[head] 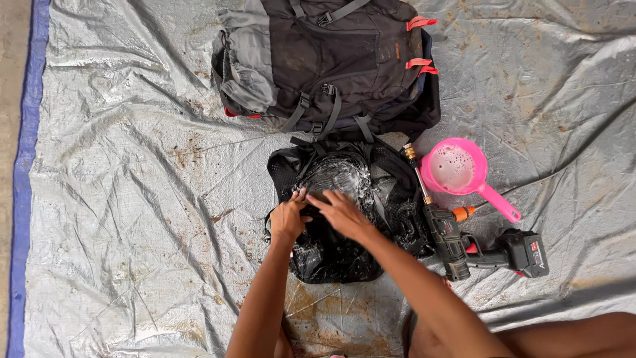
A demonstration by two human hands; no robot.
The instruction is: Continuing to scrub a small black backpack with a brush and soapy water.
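Backpack (328, 59) behind harness (344, 212); spray gun (457, 242), scoop (457, 169) right — all on tarp (132, 199)

I see one view only, head camera | looks almost straight down from above my arms | close range, tarp (132, 199) fills frame | bag (331, 59) at top edge, my knees at bottom.

Black mesh bag (331, 199); pink scoop (460, 174); silver tarp (132, 199), blue-edged.
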